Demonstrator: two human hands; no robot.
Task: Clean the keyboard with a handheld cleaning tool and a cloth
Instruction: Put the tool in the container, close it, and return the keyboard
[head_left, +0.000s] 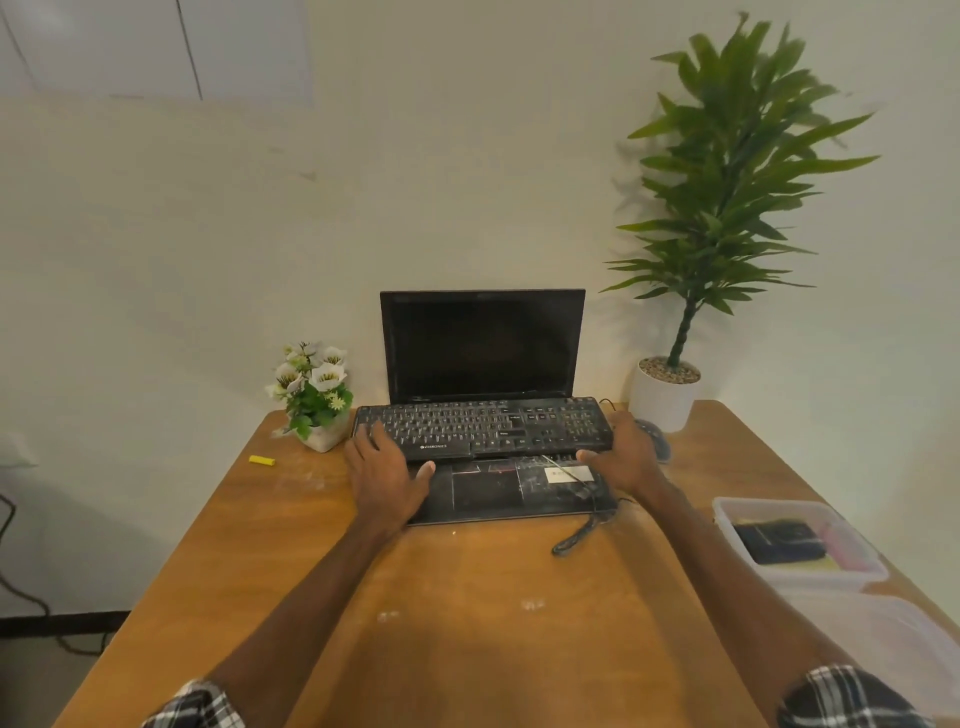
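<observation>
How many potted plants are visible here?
2. A small flowering plant stands on the table, left of the keyboard; a tall leafy plant in a white pot is at the table's far right corner. None appears hidden.

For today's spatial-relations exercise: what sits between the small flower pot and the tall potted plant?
In the head view, the open laptop with the black keyboard on it, plus a mouse.

The left hand and right hand touch opposite ends of the keyboard atop the laptop.
</observation>
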